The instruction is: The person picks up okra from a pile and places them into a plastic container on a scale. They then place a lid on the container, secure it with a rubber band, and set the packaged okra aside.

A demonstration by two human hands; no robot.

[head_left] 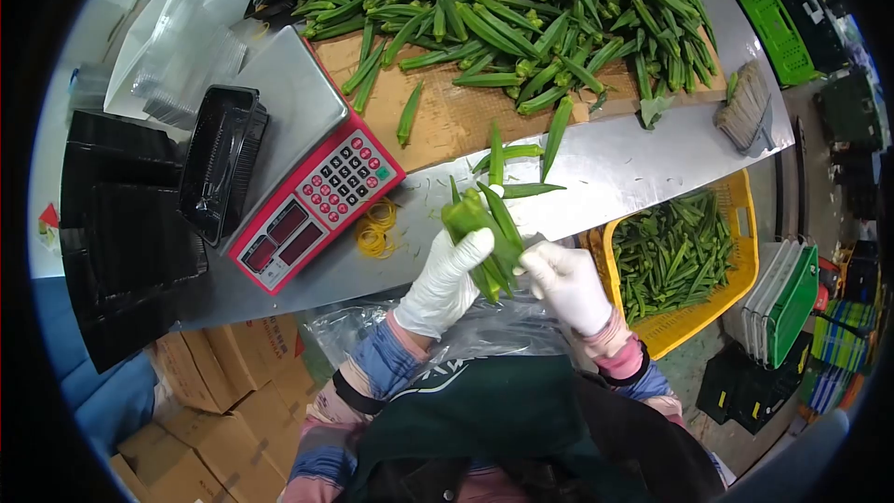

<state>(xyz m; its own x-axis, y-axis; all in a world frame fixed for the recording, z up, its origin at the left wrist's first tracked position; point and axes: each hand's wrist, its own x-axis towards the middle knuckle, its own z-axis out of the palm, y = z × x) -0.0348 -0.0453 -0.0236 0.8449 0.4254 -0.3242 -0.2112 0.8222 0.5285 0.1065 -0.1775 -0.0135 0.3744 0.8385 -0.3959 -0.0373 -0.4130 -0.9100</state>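
My left hand (pixel 441 285), in a white glove, is closed around a small bunch of green okra (pixel 473 220) held above the front edge of the metal table. My right hand (pixel 570 287), gloved as well, has its fingers pinched together at the right side of the bunch; what is between them is hidden. Just beyond the bunch, several loose okra pods (pixel 498 160) lie on the table. A tangle of yellow rubber bands (pixel 376 231) rests left of my hands, beside a red digital scale (pixel 317 210).
A large okra heap (pixel 521 14) covers cardboard (pixel 447 116) at the back. A black plastic tray (pixel 223 163) sits on the scale's plate, near stacked black trays (pixel 130 214). At right are a brush (pixel 745 107) and a yellow crate (pixel 666 340) of okra below the table.
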